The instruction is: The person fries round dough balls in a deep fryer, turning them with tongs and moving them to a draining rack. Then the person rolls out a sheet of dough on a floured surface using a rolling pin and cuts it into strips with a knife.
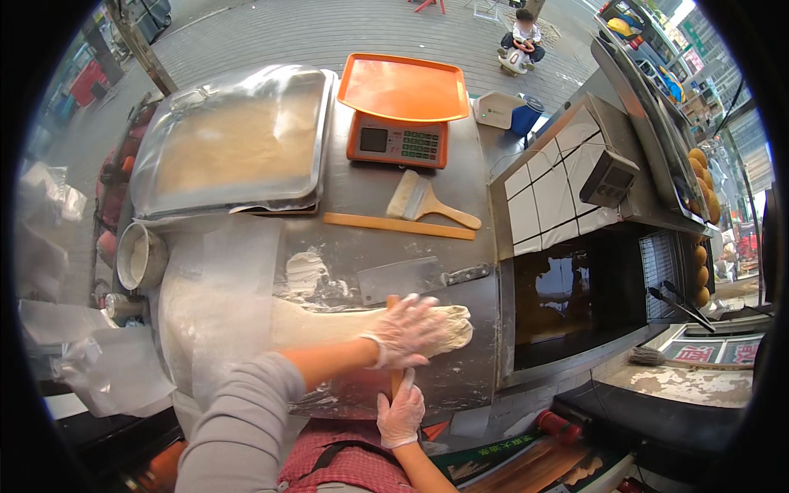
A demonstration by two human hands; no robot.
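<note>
A long strip of pale dough (327,325) lies across the metal worktop, its right end thick and folded. Flat above the dough is my left hand (410,333), in a clear plastic glove, fingers spread and slightly blurred. Beneath it a thin wooden rolling pin (396,383) crosses the strip, pointing away from me. My right hand (400,414), gloved too, has hold of the pin's near end. Beyond the dough lies a cleaver (400,278) with a dark handle, beside a smear of flour (306,273). Clear plastic sheeting (228,277) covers the dough's left part.
A plastic-covered tray (237,142) stands back left, next to an orange scale (397,143). A wide brush (425,200) and a wooden strip (400,226) lie nearer. At right is a vat of dark liquid (555,299), with tongs (684,305) beyond. A metal bowl (142,256) sits left.
</note>
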